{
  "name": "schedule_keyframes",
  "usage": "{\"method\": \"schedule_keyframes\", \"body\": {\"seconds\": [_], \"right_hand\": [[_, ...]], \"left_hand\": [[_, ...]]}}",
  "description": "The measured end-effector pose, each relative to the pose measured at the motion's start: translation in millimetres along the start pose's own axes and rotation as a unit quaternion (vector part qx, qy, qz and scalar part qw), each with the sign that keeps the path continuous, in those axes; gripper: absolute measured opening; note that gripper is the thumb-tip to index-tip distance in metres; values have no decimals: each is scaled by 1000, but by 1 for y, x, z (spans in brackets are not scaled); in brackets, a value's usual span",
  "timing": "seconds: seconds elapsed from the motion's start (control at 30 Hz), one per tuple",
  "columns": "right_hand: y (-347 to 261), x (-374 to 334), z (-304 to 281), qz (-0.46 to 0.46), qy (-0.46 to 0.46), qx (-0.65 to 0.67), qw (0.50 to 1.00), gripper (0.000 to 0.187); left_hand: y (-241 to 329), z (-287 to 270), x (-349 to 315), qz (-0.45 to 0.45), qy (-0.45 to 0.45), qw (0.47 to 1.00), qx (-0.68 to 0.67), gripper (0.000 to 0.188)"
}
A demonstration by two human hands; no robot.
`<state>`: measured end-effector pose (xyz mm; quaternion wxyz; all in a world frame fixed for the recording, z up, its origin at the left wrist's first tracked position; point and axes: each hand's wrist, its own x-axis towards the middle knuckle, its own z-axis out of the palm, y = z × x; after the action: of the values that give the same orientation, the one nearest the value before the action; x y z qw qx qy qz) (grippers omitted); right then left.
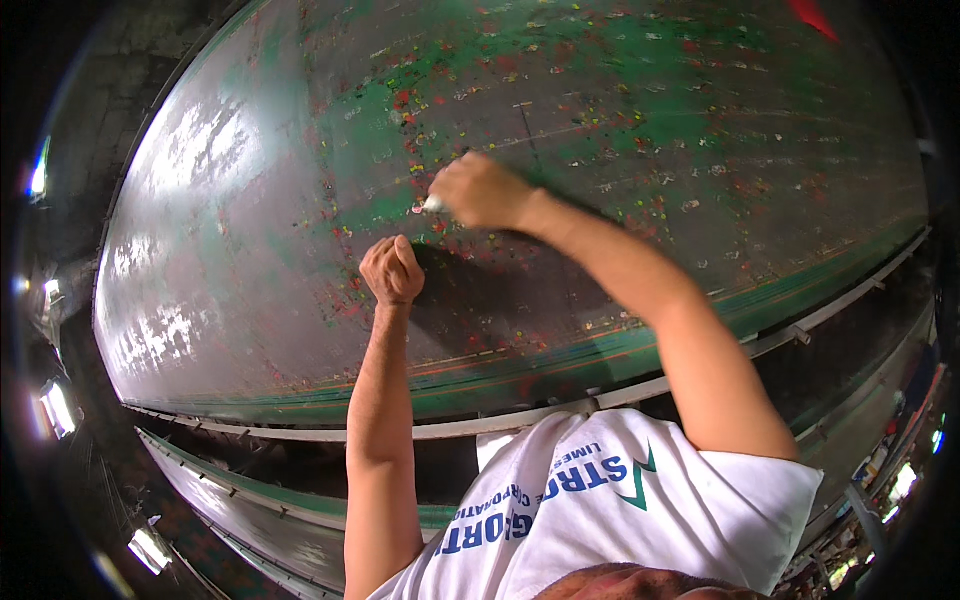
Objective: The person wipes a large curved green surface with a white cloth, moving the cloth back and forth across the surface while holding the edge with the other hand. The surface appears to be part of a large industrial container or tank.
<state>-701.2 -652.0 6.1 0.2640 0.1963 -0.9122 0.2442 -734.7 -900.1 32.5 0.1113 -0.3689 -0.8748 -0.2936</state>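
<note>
Right hand [482, 192]: grip pinching a small white piece [433, 204] over the tabletop [230, 340]
The white piece protrudes leftward from the grip, likely to leave its tip free; surface contact cannot be told; the left hand [392, 271] is curled closed nearby, contents hidden, perhaps for balance; the green-and-grey tabletop, flecked red, extends beyond

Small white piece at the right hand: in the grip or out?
Apparently in: the white piece juts from the left edge of the curled right hand. Blur hides the exact hold.
</note>
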Motion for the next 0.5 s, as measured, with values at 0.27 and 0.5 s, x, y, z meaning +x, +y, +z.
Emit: {"method": "schedule_keyframes", "body": {"seconds": [0.27, 0.5], "right_hand": [[250, -48, -173, 537, 43, -316, 781, 30], [122, 123, 31, 221, 29, -93, 970, 17]], "left_hand": [[-5, 0, 0, -34, -70, 997, -8, 43], [1, -4, 3, -53, -87, 995, 3, 33]]}}
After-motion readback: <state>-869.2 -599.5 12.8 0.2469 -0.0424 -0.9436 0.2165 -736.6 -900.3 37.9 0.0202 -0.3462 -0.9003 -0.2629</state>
